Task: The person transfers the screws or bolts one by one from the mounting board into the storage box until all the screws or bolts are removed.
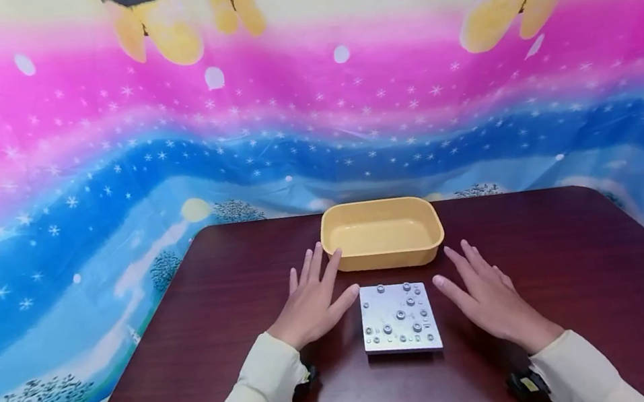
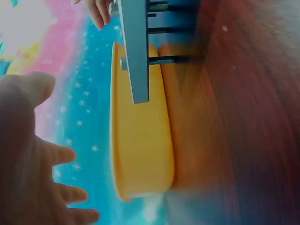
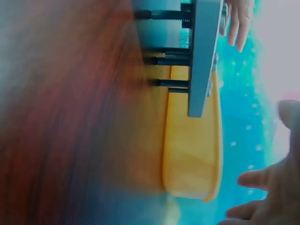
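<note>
Between the hands, a square silver metal plate (image 1: 395, 317) stands on the dark table, with several screws of different sizes set in its top. Threaded screw shanks (image 2: 161, 60) stick out below the plate and prop it above the tabletop, as both wrist views show. My left hand (image 1: 311, 303) hovers at the plate's left with fingers spread, the thumb tip close by its upper left corner. On the right side, my right hand (image 1: 487, 295) is held with straight, parted fingers, thumb pointing toward the plate. Neither hand holds anything.
A yellow rectangular tub (image 1: 386, 257) with nothing in it sits behind the plate near the table's far edge. The dark red wooden table (image 1: 213, 351) reaches a printed cloth backdrop (image 1: 286, 117). Black straps (image 1: 527, 384) with devices are on the wrists.
</note>
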The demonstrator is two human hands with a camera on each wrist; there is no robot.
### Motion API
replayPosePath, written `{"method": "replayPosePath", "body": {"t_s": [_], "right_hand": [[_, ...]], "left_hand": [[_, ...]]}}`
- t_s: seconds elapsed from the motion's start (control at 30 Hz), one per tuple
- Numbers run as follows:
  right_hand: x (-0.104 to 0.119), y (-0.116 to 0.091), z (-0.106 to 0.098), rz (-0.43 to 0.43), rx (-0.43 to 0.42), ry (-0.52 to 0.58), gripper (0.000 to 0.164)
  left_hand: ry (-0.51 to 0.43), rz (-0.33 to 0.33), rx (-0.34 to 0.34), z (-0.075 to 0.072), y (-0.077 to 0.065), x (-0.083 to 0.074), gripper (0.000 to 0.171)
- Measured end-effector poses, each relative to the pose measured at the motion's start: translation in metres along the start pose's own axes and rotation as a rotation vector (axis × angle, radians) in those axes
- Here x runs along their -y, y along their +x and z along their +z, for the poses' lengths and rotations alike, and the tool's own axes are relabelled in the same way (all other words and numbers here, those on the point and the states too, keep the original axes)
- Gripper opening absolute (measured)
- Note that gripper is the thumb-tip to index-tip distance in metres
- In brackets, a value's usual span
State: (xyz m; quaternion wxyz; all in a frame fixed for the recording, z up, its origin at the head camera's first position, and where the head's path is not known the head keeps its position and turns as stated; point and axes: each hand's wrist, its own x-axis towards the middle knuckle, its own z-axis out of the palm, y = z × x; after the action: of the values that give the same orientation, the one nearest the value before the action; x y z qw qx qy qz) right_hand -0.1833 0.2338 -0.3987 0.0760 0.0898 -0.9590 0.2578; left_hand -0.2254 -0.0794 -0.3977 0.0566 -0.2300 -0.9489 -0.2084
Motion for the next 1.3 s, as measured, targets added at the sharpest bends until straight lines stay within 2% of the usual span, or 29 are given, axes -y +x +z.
{"method": "replayPosePath", "body": {"t_s": [0.13,0.2,0.33,0.43,0.6,0.67,0.8,0.97,1.13,1.3], "right_hand": [[-0.007,0.015,0.001,0.031,-0.019,0.152,0.072],[-0.01,0.023,0.004,0.049,-0.037,0.216,0.071],[-0.014,0.035,0.01,0.105,-0.08,0.312,0.07],[-0.017,0.042,0.013,0.152,-0.087,0.418,0.07],[-0.023,0.053,0.02,0.16,-0.065,0.651,0.068],[-0.025,0.057,0.022,0.165,-0.046,0.727,0.067],[-0.032,0.063,0.024,0.209,0.019,0.833,0.062],[-0.044,0.061,0.027,0.225,0.051,0.88,0.058],[-0.046,0.061,0.025,0.243,0.035,0.887,0.053],[-0.041,0.06,0.016,0.261,0.029,0.866,0.049]], "left_hand": [[-0.268,-0.018,-0.024,0.005,0.018,0.008,0.075],[-0.403,-0.042,-0.058,0.009,0.027,0.015,0.072],[-0.579,-0.13,-0.138,0.018,0.043,0.031,0.065],[-0.729,-0.172,-0.175,0.027,0.054,0.041,0.059],[-1.051,-0.165,-0.174,0.041,0.069,0.049,0.056],[-1.129,-0.161,-0.173,0.046,0.074,0.05,0.057],[-1.181,-0.17,-0.21,0.057,0.082,0.046,0.054],[-1.172,-0.206,-0.245,0.07,0.082,0.04,0.053],[-1.166,-0.2,-0.231,0.071,0.08,0.041,0.053],[-1.138,-0.192,-0.234,0.066,0.08,0.04,0.053]]}}
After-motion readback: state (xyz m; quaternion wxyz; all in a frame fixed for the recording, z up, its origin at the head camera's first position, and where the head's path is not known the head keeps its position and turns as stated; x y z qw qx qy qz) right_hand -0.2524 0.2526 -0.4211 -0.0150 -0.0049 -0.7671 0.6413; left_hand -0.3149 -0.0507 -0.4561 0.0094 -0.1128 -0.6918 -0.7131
